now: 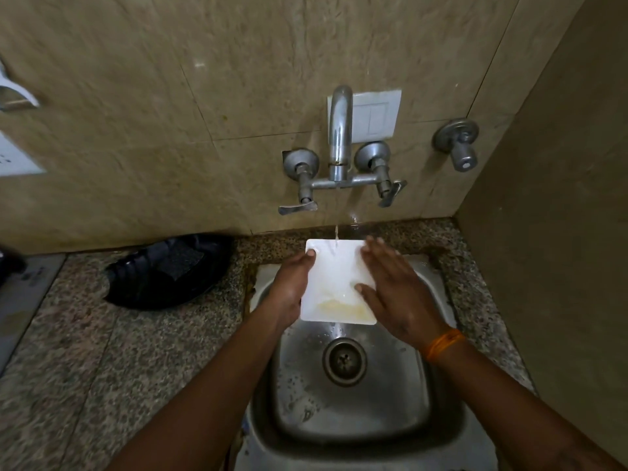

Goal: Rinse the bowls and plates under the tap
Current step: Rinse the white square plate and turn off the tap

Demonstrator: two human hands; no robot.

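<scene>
A white square plate [334, 283] is held over the steel sink [438, 385], under a thin stream of water from the wall tap [339, 130]. Yellowish residue lies along the plate's near edge. My left hand [290, 283] grips the plate's left edge, thumb on top. My right hand [394, 287] lies flat on the plate's right side with straight fingers. An orange thread band circles my right wrist.
A black plastic bag [170, 270] lies on the granite counter [102, 351] left of the sink. Two lever handles flank the tap, and another valve [458, 144] sits on the wall to the right. A side wall stands close on the right.
</scene>
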